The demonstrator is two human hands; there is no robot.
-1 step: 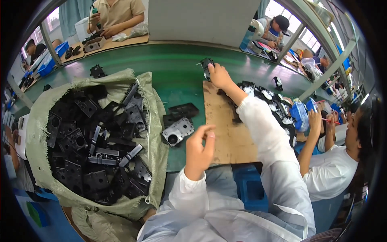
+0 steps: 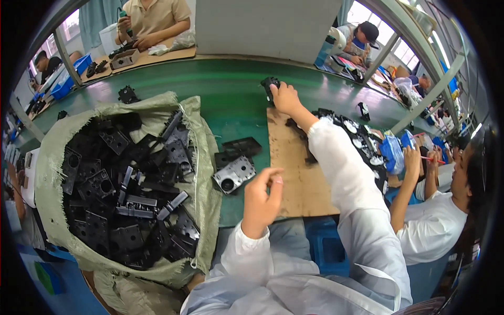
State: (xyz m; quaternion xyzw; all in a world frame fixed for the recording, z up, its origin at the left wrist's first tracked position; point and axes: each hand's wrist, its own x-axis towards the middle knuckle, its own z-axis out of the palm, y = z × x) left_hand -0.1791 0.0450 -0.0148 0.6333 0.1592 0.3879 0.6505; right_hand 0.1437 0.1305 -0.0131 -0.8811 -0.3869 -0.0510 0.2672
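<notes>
As R fingers [image 2: 283, 90] grip blk pc. [image 2: 269, 83], LH [image 2: 260, 200] half-curled

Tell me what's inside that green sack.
The green sack holds a jumbled heap of black parts, some with round holes; whatever lies beneath the top layer is hidden.

Bright windows [image 2: 358, 11] flank a grey panel [image 2: 268, 29].

Curtain [image 2: 94, 25], blue stool [image 2: 320, 236] (probably).
</notes>
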